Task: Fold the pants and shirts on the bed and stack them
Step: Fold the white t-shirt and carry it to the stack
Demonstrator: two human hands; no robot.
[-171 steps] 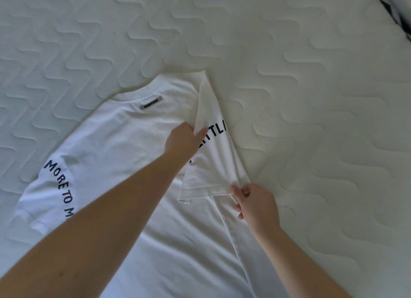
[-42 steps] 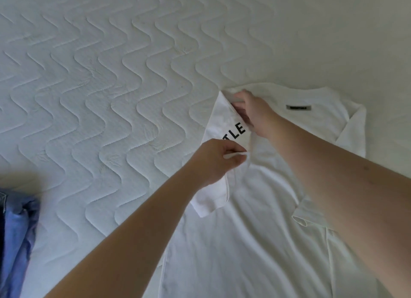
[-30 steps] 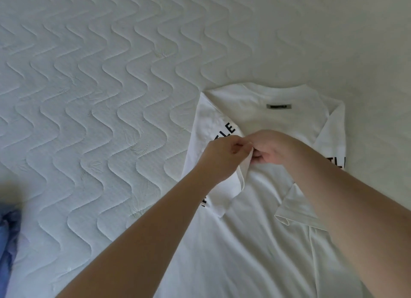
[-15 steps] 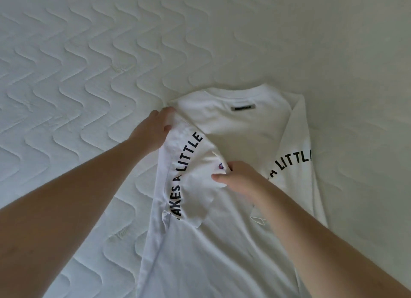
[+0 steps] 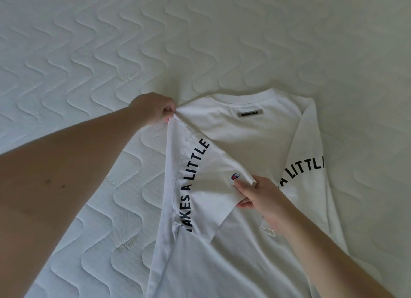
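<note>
A white shirt (image 5: pixel 244 139) lies back-up on the quilted bed (image 5: pixel 111 53), collar at the far side, its right sleeve (image 5: pixel 311 155) already folded in. The left hand (image 5: pixel 153 109) pinches the shirt's left shoulder corner, fingers curled on the cloth. The right hand (image 5: pixel 259 196) grips the hem of the left sleeve (image 5: pixel 200 182), which is folded across the shirt's back, with thumb and fingers.
</note>
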